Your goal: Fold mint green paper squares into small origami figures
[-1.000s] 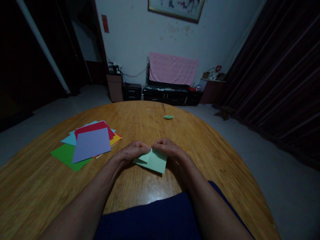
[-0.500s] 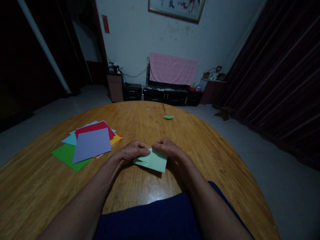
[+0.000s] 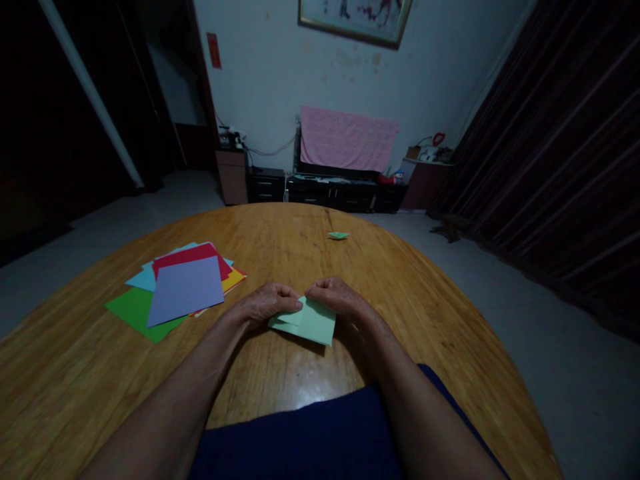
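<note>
A folded sheet of pale green paper (image 3: 316, 325) is held between my hands, just above the near part of the table. My left hand (image 3: 270, 303) pinches its upper left part, thumb on top, with a small folded flap showing below the thumb. My right hand (image 3: 334, 295) grips the upper edge, its fingertips close to the left thumb. The fingers hide part of the paper's top edge. Farther off on the table lies a small folded green paper piece (image 3: 339, 235).
Several coloured sheets lie overlapping at the left, a lavender sheet (image 3: 187, 290) on top, with red, green, light blue and yellow ones beneath. The round wooden table (image 3: 400, 280) has its curved edge at the far side and right. Beyond stands a low black cabinet (image 3: 310, 193).
The view has shifted very slightly. Both hands keep the same hold on the green paper, with hardly any movement of the fingers.
</note>
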A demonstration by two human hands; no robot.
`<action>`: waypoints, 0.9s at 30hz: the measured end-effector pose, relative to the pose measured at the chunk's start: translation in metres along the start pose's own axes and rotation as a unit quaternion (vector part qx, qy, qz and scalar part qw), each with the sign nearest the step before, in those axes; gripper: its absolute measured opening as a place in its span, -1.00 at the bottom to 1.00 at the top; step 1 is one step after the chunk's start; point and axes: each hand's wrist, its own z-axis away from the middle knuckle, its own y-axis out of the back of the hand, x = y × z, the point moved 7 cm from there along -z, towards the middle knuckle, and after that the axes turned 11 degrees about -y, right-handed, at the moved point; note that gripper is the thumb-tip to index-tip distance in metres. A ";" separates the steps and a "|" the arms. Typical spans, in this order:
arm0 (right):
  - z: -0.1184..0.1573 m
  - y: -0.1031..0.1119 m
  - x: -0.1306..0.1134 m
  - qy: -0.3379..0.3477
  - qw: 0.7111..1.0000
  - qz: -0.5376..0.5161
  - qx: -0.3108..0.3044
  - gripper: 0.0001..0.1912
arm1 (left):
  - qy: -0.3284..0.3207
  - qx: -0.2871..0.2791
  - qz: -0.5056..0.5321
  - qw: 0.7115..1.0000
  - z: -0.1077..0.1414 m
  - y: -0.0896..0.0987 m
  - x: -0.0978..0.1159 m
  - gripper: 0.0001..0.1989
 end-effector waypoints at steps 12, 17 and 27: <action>0.004 -0.003 -0.004 0.016 0.999 -0.012 -0.028 -0.84 | 0.001 0.026 -0.026 0.999 0.000 0.001 0.002 -0.80; 0.001 -0.002 -0.003 0.019 0.999 -0.025 -0.026 -0.91 | -0.004 0.027 -0.041 0.999 -0.001 0.001 0.002 -0.82; -0.002 -0.002 -0.002 0.029 0.999 -0.011 -0.014 -0.90 | -0.007 -0.011 -0.012 1.000 0.000 0.000 -0.002 -0.72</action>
